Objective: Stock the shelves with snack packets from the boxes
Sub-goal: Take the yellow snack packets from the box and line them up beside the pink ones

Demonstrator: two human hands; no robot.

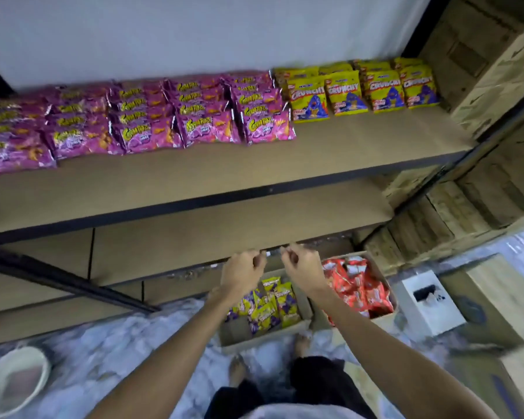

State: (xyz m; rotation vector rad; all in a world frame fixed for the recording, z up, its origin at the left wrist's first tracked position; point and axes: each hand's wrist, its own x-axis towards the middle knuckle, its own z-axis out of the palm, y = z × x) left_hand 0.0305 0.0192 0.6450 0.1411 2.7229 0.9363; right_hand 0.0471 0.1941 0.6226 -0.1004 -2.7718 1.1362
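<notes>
Rows of pink snack packets fill the left and middle of the top shelf, and yellow Crunchy packets stand at its right. On the floor below, a cardboard box holds several yellow packets, and a second box to its right holds red packets. My left hand and my right hand hover side by side above the box of yellow packets, fingers curled, holding nothing.
A lower shelf board sits under the top one, with a dark metal frame. A white box stands right of the red packets. A round white bowl lies on the floor at the lower left. Wooden crates stack at right.
</notes>
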